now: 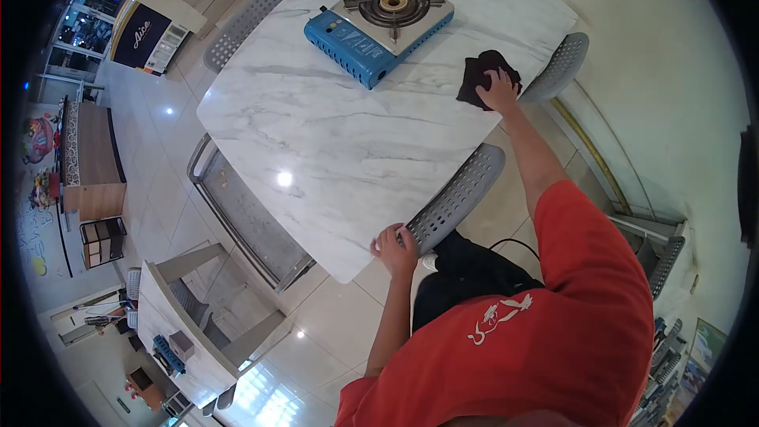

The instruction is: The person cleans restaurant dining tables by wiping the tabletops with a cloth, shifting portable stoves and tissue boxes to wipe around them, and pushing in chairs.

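On the white marbled table (340, 134), near its right edge, my right hand (498, 91) presses down on a dark, crumpled cloth (477, 79), fingers spread over it. My left hand (395, 249) rests at the near edge of the table, beside the top of a grey perforated chair (462, 194); its fingers are bent, and whether they grip the edge is hard to make out. A portable gas stove (356, 43) with a blue body and a round black burner stands toward the far side of the table, left of the cloth.
Another grey chair (561, 67) stands at the table's right edge, and one (241, 28) at the left. A metal-framed cart (253, 213) is beside the left edge. Behind it is a second table (170, 308) with items on it. A wall runs along the right.
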